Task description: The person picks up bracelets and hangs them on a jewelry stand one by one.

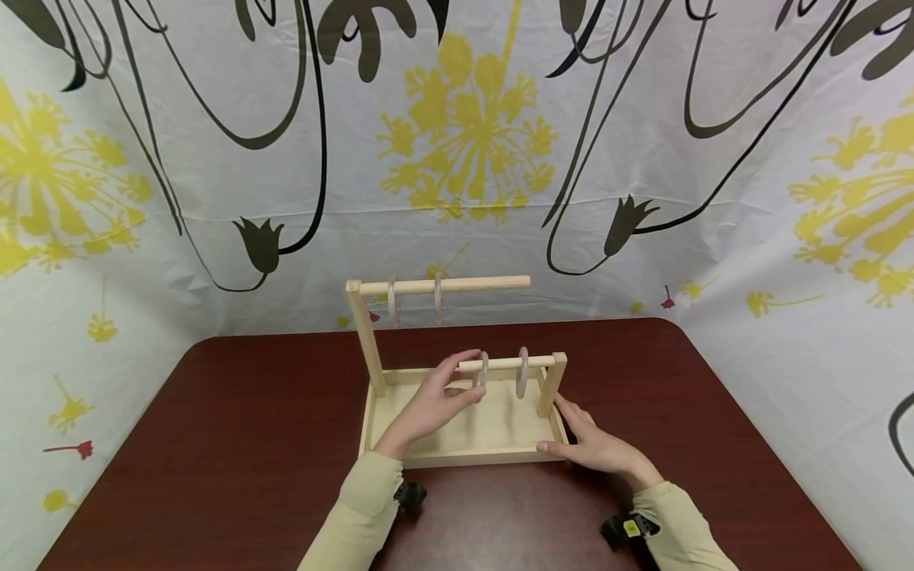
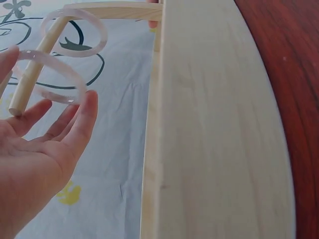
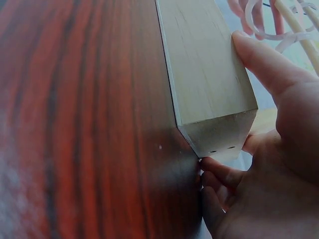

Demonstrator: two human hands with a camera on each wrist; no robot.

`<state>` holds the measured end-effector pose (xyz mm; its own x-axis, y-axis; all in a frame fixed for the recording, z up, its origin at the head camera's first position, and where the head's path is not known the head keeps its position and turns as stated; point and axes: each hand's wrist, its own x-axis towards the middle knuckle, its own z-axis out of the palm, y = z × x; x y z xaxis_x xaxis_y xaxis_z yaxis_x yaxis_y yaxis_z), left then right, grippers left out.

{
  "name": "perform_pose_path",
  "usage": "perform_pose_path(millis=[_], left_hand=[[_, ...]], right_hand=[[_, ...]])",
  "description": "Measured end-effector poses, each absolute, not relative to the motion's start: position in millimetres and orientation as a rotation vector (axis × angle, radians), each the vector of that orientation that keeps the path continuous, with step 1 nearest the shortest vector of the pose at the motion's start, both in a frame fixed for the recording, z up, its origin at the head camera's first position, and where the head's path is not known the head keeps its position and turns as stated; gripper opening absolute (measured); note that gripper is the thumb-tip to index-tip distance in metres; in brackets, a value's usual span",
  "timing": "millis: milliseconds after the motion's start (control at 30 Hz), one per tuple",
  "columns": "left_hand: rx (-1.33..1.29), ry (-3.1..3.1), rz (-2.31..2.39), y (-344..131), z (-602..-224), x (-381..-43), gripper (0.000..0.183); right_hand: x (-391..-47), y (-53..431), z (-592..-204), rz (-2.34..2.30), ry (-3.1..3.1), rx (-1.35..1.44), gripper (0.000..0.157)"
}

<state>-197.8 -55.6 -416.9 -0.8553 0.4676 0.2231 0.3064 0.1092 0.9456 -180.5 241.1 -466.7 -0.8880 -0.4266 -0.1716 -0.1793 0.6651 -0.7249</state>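
A pale wooden rack [image 1: 457, 458] has a tray base and two rods at different heights. My left hand [image 1: 435, 404] pinches a translucent pinkish bangle [image 2: 55, 74] between thumb and fingers, at the free left end of the lower rod [image 1: 505, 364]. The rod still passes through this bangle. A second bangle [image 1: 523, 373] hangs farther right on the same rod, near its post. With thumb over the front rim and fingers along the right side, my right hand [image 1: 600, 448] grips the corner of the rack's base [image 3: 214, 74].
Two more bangles, a left one [image 1: 393, 301] and a right one [image 1: 439, 299], hang on the upper rod [image 1: 464, 285] at the back. Under the rack is a dark red-brown table [image 1: 286, 428]. A white patterned cloth [image 1: 343, 174] hangs behind it and along both sides.
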Motion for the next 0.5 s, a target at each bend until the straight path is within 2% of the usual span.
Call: perform_pose_path(millis=[500], left_hand=[[0.832,2.323,1.743,-52,-414,-216,0.062]], right_hand=[[-180,240,-466,-1.085,2.531,-0.470,0.097]])
